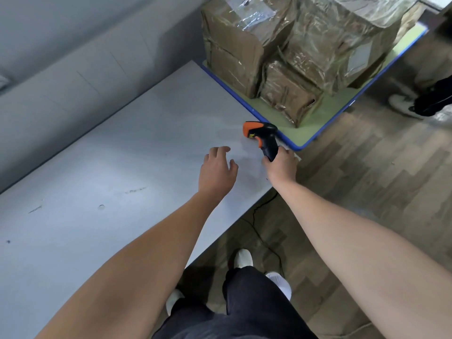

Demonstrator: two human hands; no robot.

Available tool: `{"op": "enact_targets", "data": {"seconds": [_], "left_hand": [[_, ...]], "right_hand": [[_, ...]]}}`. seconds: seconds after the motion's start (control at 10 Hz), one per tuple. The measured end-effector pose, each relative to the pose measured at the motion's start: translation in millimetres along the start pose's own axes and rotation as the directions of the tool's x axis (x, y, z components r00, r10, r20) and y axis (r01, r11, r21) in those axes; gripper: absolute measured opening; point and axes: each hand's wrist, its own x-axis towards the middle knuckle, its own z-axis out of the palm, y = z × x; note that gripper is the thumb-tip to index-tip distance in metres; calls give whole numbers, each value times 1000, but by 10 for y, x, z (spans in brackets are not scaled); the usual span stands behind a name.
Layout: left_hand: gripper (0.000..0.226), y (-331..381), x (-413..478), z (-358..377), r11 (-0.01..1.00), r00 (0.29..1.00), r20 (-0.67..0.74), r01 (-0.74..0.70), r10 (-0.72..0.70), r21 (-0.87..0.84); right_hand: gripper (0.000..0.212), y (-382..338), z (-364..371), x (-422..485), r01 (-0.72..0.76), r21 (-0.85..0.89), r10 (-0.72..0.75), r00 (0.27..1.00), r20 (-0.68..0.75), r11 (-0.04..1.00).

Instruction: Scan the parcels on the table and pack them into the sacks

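An orange and black barcode scanner point(263, 134) is at the far right corner of the grey table point(102, 172), and my right hand point(281, 163) grips its black handle. My left hand point(217, 171) hovers over the table just left of it, fingers spread, holding nothing. Several brown parcels wrapped in shiny tape are stacked on a green table with a blue rim point(299, 143) beyond the scanner: a tall one at the left point(234, 50), a large one at the right point(342, 45) and a small one in front point(288, 94). No sack is in view.
A black cable point(256, 216) hangs from the grey table's edge down to the wooden floor point(354, 179). My legs and white shoes point(243, 259) stand beside the table. Another person's shoe and dark trouser leg point(415, 104) are at the far right. A grey wall runs along the left.
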Motion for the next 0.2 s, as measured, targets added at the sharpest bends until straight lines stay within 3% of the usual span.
{"op": "enact_targets", "data": {"seconds": [0.2], "left_hand": [[41, -165, -134, -85, 999, 998, -57, 40, -41, -18]], "right_hand": [[80, -193, -78, -209, 10, -96, -16, 998, -65, 995]]}}
